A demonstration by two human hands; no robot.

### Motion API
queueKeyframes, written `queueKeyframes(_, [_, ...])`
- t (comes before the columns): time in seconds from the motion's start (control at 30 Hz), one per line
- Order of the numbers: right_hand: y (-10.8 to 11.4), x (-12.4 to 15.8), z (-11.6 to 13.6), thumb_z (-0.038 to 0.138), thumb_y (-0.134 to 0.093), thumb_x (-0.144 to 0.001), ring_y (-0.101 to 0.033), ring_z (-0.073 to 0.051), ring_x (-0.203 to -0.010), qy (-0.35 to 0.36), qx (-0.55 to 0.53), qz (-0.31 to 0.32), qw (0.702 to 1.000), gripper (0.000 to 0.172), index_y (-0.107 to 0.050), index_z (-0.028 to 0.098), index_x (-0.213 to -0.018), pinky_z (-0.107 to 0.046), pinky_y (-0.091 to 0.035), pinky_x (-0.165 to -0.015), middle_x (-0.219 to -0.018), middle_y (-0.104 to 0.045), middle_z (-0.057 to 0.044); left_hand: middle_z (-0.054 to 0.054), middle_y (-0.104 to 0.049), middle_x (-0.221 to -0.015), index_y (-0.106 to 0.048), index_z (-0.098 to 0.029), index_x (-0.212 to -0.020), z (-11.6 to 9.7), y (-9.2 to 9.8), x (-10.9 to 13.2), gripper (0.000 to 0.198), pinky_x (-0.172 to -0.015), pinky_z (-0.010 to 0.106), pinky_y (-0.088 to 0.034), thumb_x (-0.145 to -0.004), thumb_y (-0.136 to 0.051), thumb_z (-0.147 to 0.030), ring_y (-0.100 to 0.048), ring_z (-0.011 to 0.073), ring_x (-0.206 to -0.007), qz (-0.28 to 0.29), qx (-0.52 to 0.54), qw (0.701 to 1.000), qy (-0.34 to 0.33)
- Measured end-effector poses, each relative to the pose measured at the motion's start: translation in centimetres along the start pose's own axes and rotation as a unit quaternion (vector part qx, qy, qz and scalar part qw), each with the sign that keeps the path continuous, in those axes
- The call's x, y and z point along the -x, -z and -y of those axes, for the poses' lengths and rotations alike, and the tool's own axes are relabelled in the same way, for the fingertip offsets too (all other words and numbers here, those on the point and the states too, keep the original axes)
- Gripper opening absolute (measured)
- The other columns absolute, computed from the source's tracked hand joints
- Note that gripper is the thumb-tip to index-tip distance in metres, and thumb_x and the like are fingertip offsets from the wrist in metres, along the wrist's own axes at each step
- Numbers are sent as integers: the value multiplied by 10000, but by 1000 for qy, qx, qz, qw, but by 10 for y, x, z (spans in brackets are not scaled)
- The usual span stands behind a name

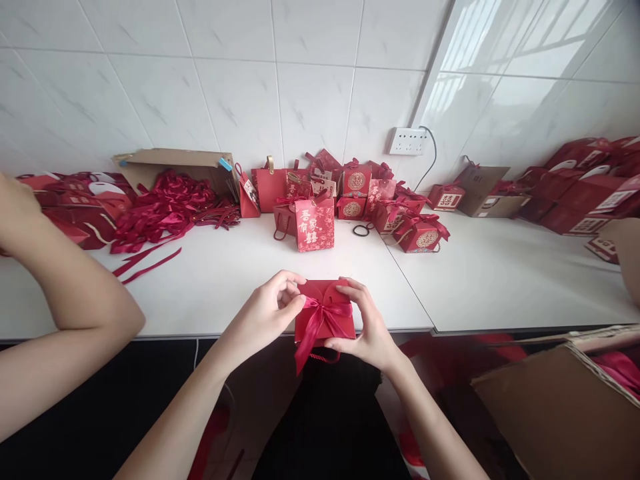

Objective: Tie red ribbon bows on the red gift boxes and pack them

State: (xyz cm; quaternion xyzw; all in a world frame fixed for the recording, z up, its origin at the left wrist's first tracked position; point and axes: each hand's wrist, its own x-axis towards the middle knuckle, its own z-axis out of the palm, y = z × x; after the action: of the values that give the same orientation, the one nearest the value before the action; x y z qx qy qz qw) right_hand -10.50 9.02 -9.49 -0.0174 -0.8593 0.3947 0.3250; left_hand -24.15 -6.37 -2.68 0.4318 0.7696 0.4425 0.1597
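Note:
A red gift box with a rope handle hanging below it is held at the table's front edge. Across its top lies a tied dark-pink ribbon bow, one tail hanging down over the near side. My right hand grips the box's right side, thumb at the near edge and fingers on top. With my left hand I pinch the bow's left loop between thumb and fingers. Farther back on the table stands a patterned red gift box.
A cardboard carton spills a heap of red ribbons at the back left. Finished gift boxes stand along the wall, under a power strip. A co-worker's arm is at left, another person's at far right. An open carton sits lower right.

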Motion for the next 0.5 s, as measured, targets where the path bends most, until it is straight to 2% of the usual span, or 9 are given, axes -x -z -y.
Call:
queueKeyframes(0.1, [0,2,2,575,-706,-643,-365,-324,-1297,4,12,-5,1000,777,-384,235,-1264,-513,-385,-1021,-1330,-387,-160,19,-632,-804,-553,-193,-980,-2,-3,2,272,-664,283,-499,-822,-515,-411,-628,167,-741,1,17,1000,19])
queueKeyframes(0.17, [0,4,3,568,-709,-643,-373,-322,-1293,8,19,-8,1000,781,-381,234,-1268,-508,-388,-1020,-1333,-384,-160,12,-622,-768,-550,-185,-956,-4,-7,4,299,-652,282,-495,-812,-521,-445,-621,166,-719,-25,20,999,34])
queueKeyframes(0.3, [0,7,4,554,-712,-651,-379,-331,-1287,10,31,-8,999,768,-378,236,-1265,-513,-387,-1020,-1331,-384,-161,-8,-594,-674,-548,-189,-786,-7,-16,12,265,-588,258,-468,-815,-514,-450,-584,144,-625,-65,-19,997,43])
queueKeyframes(0.4, [1,9,8,560,-708,-651,-376,-343,-1289,12,45,-20,999,768,-367,237,-1259,-530,-389,-1013,-1332,-375,-167,-17,-563,-654,-521,-196,-712,-10,-26,22,206,-583,244,-454,-843,-499,-353,-545,124,-604,-124,-68,989,-32])
queueKeyframes(0.5, [6,13,17,533,-719,-657,-363,-343,-1297,29,70,-59,995,769,-349,250,-1269,-539,-400,-1001,-1327,-371,-163,-9,-551,-710,-505,-197,-743,-14,-40,33,97,-638,242,-463,-838,-525,-201,-544,119,-674,-217,-100,953,-185])
